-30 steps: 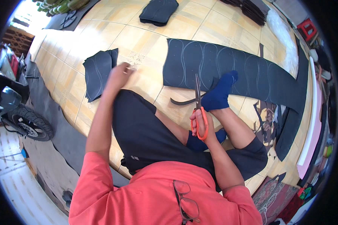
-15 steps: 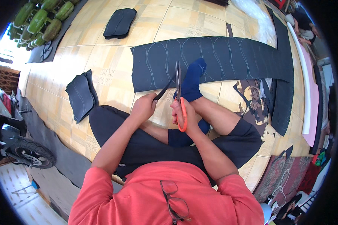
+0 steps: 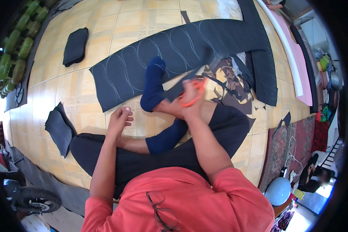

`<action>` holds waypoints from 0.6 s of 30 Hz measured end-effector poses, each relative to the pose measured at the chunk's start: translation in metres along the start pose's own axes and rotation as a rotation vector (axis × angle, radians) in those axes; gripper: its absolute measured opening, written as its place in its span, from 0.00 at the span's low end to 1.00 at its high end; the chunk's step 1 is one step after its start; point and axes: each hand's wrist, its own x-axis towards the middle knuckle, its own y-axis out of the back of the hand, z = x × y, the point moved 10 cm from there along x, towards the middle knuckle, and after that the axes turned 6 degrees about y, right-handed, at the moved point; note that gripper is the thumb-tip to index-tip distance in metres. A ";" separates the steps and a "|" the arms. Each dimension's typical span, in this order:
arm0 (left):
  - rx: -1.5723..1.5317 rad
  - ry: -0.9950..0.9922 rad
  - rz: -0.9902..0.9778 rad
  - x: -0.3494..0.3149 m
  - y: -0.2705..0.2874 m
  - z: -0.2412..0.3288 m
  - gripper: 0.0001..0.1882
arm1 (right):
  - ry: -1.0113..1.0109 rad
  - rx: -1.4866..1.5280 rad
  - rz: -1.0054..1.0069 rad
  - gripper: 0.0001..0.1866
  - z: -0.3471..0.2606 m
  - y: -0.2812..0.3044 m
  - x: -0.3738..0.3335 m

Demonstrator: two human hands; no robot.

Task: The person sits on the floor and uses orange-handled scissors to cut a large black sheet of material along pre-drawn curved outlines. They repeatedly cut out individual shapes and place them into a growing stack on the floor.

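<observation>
- Right hand [image 3: 190, 101] wrapped around orange scissors [image 3: 192, 91], fingers [image 3: 189, 87] through the loops, shut tight on them.
- Blades blurred, pointing up and left toward the blue sock [image 3: 154, 83]; cannot tell if open or shut.
- Long dark sheet [image 3: 189, 46] lying flat on the tiled floor [image 3: 143, 19], stretching from the middle toward the far right edge, with pale curvy lines drawn on it.
- Near edge of sheet just beside the scissors, maybe touching the blades; hard to tell.
- Sheet looks thin, soft and bendy, and light, so likely to flop and slide on smooth tiles. Best held near the cut line, flat, close to the blades.
- Scissors look stiff and hard, sharp at the tips; best held by the orange loops, as now.
- Left hand [image 3: 120, 120] holding nothing, fingers curled loosely, resting over the left knee, well apart from the sheet.
- Small dark scraps [image 3: 232, 79] scattered on the floor to the right of the scissors.
- Dark stack [image 3: 60, 129] of cut pieces on the floor near the left edge, another dark pile [image 3: 75, 46] farther back on the left.
- Glasses [image 3: 162, 212] hanging on the red shirt [image 3: 189, 201].
</observation>
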 end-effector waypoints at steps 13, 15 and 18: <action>-0.895 0.112 -0.180 0.100 -0.004 -0.029 0.18 | -0.319 0.195 -0.155 0.11 0.029 -0.049 -0.048; -0.762 0.052 -0.048 0.107 0.011 -0.027 0.14 | -0.341 0.087 -0.321 0.13 0.025 -0.069 -0.072; -0.613 -0.032 0.108 0.094 0.040 -0.011 0.11 | -0.368 -0.051 -0.576 0.17 0.029 -0.087 -0.112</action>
